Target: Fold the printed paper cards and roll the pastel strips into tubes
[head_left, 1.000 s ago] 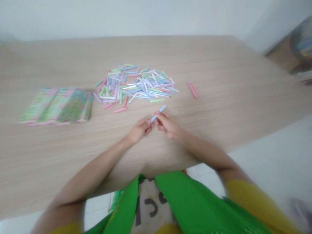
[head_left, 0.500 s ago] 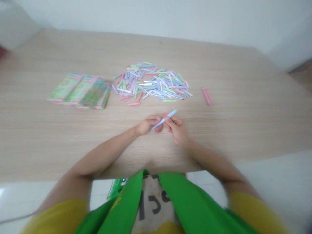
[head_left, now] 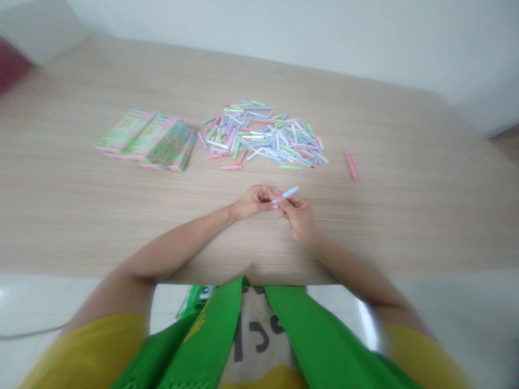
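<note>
Above the near part of the table, my right hand [head_left: 298, 215] pinches a light blue pen [head_left: 290, 192], whose upper end points up and to the right. My left hand [head_left: 256, 202] meets it from the left, its fingers closed round the pen's lower end, which is mostly hidden. Beyond the hands lies a loose pile of pastel pens and caps [head_left: 263, 135] in blue, green, purple, pink and white. Two pink pens [head_left: 352, 165] lie side by side to the right of the pile.
Several flat green and pink packs [head_left: 138, 135] lie overlapping left of the pile on the wood-grain table [head_left: 405, 162]. The table's near edge runs just before my body. A pale wall [head_left: 284, 32] stands behind the table.
My left hand has shifted its grip to the pen's lower end, and less of the pen shows. The view has shifted slightly, so the table items appear further right.
</note>
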{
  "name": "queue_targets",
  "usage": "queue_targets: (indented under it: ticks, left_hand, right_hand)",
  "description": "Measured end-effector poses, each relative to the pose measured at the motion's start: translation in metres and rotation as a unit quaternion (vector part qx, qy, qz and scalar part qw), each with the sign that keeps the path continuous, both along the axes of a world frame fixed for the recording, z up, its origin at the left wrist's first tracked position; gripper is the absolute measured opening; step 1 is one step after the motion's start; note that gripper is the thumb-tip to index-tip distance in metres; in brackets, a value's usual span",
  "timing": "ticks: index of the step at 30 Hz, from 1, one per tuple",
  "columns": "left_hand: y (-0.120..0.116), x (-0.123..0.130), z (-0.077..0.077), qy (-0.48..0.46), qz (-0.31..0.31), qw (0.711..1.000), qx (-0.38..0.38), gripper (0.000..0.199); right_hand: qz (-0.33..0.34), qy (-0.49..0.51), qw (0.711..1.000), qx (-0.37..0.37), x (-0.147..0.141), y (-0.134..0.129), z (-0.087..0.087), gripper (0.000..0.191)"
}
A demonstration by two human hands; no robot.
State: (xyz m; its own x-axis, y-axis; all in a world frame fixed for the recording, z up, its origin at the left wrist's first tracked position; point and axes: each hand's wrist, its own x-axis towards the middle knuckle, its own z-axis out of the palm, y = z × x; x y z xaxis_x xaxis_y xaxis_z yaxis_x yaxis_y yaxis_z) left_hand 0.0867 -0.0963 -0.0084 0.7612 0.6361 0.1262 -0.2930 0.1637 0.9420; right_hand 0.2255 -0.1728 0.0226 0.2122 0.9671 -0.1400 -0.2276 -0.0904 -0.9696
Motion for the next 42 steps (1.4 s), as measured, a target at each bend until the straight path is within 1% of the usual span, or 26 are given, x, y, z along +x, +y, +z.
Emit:
queue_targets:
  ticks: [3, 6, 8, 10, 12, 13, 15, 16, 17, 19, 20, 21, 23, 24, 26, 28, 29, 30, 33, 36, 38, 40, 42]
  left_hand:
    - [-0.002, 0.005, -0.005, -0.01, 0.063, 0.998, -0.005, 0.044]
    - [-0.003, 0.008, -0.005, 0.002, 0.083, 0.996, 0.013, 0.047]
    - [-0.001, 0.007, -0.002, 0.038, 0.077, 0.994, 0.071, 0.053]
    - [0.001, 0.005, 0.001, 0.081, 0.06, 0.984, 0.147, 0.059]
    - [0.003, 0.001, 0.005, 0.114, 0.036, 0.973, 0.2, 0.057]
    - [0.003, -0.001, 0.008, 0.13, 0.023, 0.969, 0.208, 0.053]
    - [0.001, -0.003, 0.014, 0.18, 0.002, 0.963, 0.202, 0.041]
    - [-0.002, -0.002, 0.017, 0.218, 0.009, 0.956, 0.193, 0.035]
    - [-0.006, -0.001, 0.021, 0.264, 0.028, 0.946, 0.185, 0.031]
    - [-0.015, 0.005, 0.027, 0.347, 0.098, 0.916, 0.178, 0.027]
    - [-0.02, 0.009, 0.029, 0.373, 0.136, 0.901, 0.178, 0.028]
    - [-0.023, 0.013, 0.031, 0.382, 0.165, 0.892, 0.176, 0.029]
    - [-0.027, 0.021, 0.032, 0.382, 0.201, 0.885, 0.176, 0.033]
    - [-0.028, 0.024, 0.031, 0.389, 0.225, 0.874, 0.183, 0.034]
    - [-0.026, 0.027, 0.032, 0.421, 0.278, 0.84, 0.2, 0.039]
    - [-0.024, 0.027, 0.034, 0.456, 0.315, 0.803, 0.218, 0.045]
    - [-0.024, 0.027, 0.035, 0.468, 0.323, 0.791, 0.224, 0.047]
    - [-0.023, 0.026, 0.036, 0.474, 0.326, 0.785, 0.229, 0.049]
    - [-0.024, 0.025, 0.037, 0.466, 0.321, 0.788, 0.244, 0.049]
    - [-0.026, 0.025, 0.035, 0.445, 0.319, 0.79, 0.275, 0.041]
    - [-0.026, 0.025, 0.032, 0.421, 0.332, 0.795, 0.286, 0.037]
    - [-0.026, 0.025, 0.029, 0.391, 0.35, 0.806, 0.275, 0.036]
    - [-0.025, 0.024, 0.026, 0.367, 0.364, 0.82, 0.246, 0.039]
  right_hand:
    - [-0.018, 0.001, 1.0, -0.004, 0.004, 0.006, -0.006, 0.036]
    - [-0.02, 0.022, 0.999, -0.014, 0.009, 0.013, -0.011, 0.037]
    - [-0.013, 0.047, 0.999, -0.019, 0.012, 0.016, -0.013, 0.037]
    - [-0.003, 0.066, 0.997, -0.027, 0.012, 0.016, -0.014, 0.037]
    - [0.007, 0.079, 0.996, -0.036, 0.011, 0.014, -0.013, 0.038]
    - [0.012, 0.083, 0.996, -0.042, 0.01, 0.013, -0.013, 0.038]
    - [0.022, 0.085, 0.995, -0.054, 0.006, 0.01, -0.012, 0.039]
    - [0.028, 0.082, 0.994, -0.061, 0.004, 0.009, -0.012, 0.039]
    - [0.034, 0.078, 0.994, -0.068, 0.001, 0.008, -0.012, 0.039]
    - [0.041, 0.073, 0.993, -0.081, -0.003, 0.008, -0.011, 0.04]
    - [0.042, 0.075, 0.993, -0.086, -0.005, 0.008, -0.01, 0.041]
    - [0.037, 0.081, 0.992, -0.089, -0.007, 0.009, -0.01, 0.043]
    - [0.027, 0.098, 0.99, -0.095, -0.008, 0.01, -0.009, 0.047]
    - [0.021, 0.106, 0.99, -0.093, -0.007, 0.011, -0.008, 0.049]
    - [0.014, 0.12, 0.989, -0.081, -0.007, 0.011, -0.006, 0.05]
    - [0.012, 0.129, 0.989, -0.063, -0.006, 0.009, -0.004, 0.049]
    - [0.012, 0.132, 0.99, -0.057, -0.007, 0.008, -0.003, 0.049]
    - [0.01, 0.132, 0.99, -0.055, -0.007, 0.006, -0.001, 0.048]
    - [-0.002, 0.112, 0.992, -0.058, -0.012, 0.002, 0.001, 0.047]
    - [-0.017, 0.077, 0.996, -0.047, -0.016, -0.001, 0.002, 0.047]
    - [-0.026, 0.047, 0.998, -0.032, -0.018, -0.003, 0.002, 0.048]
    - [-0.029, 0.016, 0.999, -0.017, -0.02, -0.004, 0.002, 0.047]
    - [-0.026, -0.005, 1.0, -0.003, -0.022, -0.005, 0.002, 0.047]
